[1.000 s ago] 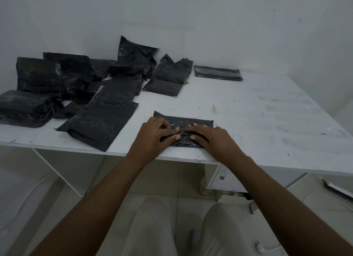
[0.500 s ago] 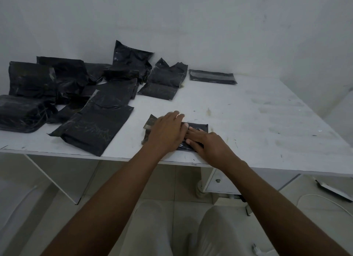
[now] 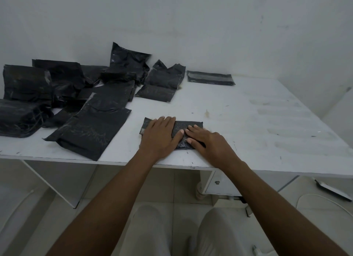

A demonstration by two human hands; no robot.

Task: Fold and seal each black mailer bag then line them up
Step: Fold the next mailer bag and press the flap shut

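L hand (image 3: 159, 136) & R hand (image 3: 209, 144) flat, fingers straight, pressing folded black mailer bag (image 3: 188, 124).
Bag: small, glossy, creased rectangle at center frame, near white table (image 3: 248, 112) front edge.

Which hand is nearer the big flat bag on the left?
Left. The left hand lies just right of the big flat bag; the right hand sits farther right, beside the left.

Folded mailer bag (image 3: 184, 123) and loose mailer bags (image 3: 89, 129): thin black plastic film, creased, faintly glossy, with pale scuff lines catching the light. Table (image 3: 257, 126): smooth white board of matt finish, flecked with dark specks and dull smudges. Wall (image 3: 210, 26): matt white painted surface.
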